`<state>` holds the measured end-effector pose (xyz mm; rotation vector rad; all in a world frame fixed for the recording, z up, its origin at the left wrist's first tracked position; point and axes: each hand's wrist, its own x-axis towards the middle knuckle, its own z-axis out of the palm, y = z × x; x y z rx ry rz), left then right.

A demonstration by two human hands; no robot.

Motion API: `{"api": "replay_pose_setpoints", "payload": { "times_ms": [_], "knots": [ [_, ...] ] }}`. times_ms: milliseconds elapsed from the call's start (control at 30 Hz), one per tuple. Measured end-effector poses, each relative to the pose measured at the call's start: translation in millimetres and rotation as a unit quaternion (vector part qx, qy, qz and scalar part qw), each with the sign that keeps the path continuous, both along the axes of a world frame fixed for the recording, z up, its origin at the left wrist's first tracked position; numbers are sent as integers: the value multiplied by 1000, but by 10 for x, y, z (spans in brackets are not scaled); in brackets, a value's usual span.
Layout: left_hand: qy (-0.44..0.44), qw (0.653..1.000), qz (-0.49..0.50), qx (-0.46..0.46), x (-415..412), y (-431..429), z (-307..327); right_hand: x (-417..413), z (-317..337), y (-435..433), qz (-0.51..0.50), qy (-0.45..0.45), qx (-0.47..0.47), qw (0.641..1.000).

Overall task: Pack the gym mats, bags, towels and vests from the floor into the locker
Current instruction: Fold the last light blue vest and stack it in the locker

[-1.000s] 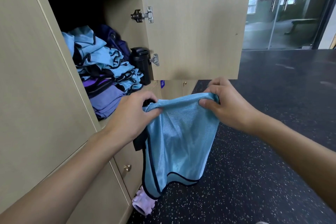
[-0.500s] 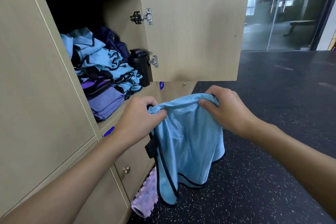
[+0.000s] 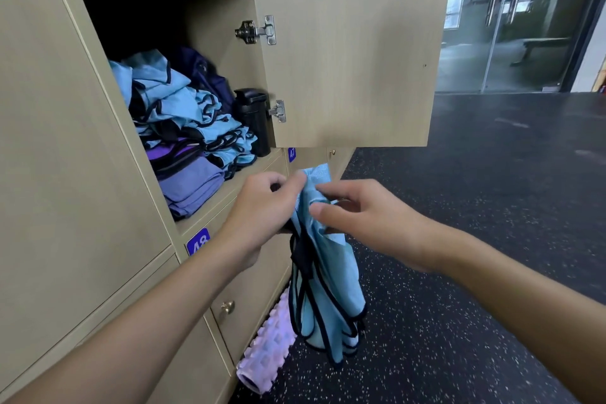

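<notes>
A light-blue vest [image 3: 328, 275] with black trim hangs folded in half in front of the lockers, just below the open compartment. My left hand [image 3: 262, 207] pinches its bunched top edge. My right hand [image 3: 367, 216] is right beside it, fingers loosely extended, thumb and index tips touching the fabric. The open locker [image 3: 229, 180] holds a pile of blue vests [image 3: 183, 108] on folded purple cloth [image 3: 193, 187], with a dark bag [image 3: 206, 75] behind.
The locker door [image 3: 354, 52] stands open to the right, above my hands. A black bottle [image 3: 254, 118] stands inside by the hinge. A pink foam roller [image 3: 265, 348] lies on the dark speckled floor [image 3: 459, 272] against the lower lockers.
My right hand has brought its end of the vest over to my left hand and loosened its grip. The vest, spread wide before, now hangs folded from my left hand.
</notes>
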<state>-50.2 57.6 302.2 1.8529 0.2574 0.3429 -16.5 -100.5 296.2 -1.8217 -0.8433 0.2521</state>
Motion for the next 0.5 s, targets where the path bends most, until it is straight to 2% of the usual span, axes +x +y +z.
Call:
{"api": "replay_pose_setpoints", "payload": {
  "times_ms": [67,200,267,300,367,400,500],
  "knots": [
    [13,998,-34,-56,-16,23,28,6,-13,-21,17,-10,-22,1000],
    [-47,996,8,-71,-32,71,13,-26,4,-45,56,19,16,998],
    [-63,991,31,-118,-33,96,46,-2,-9,-8,15,50,87,995],
    [-63,987,35,-141,-34,108,77,29,-20,-3,-26,32,113,993],
    [-58,982,24,-180,-33,143,139,90,-48,-10,-92,-30,99,990],
    [-57,980,12,-193,-47,149,171,109,-65,-25,-96,-32,76,992],
    [-57,976,-14,-209,-91,169,239,80,-87,-53,-20,83,81,993]
  ]
}}
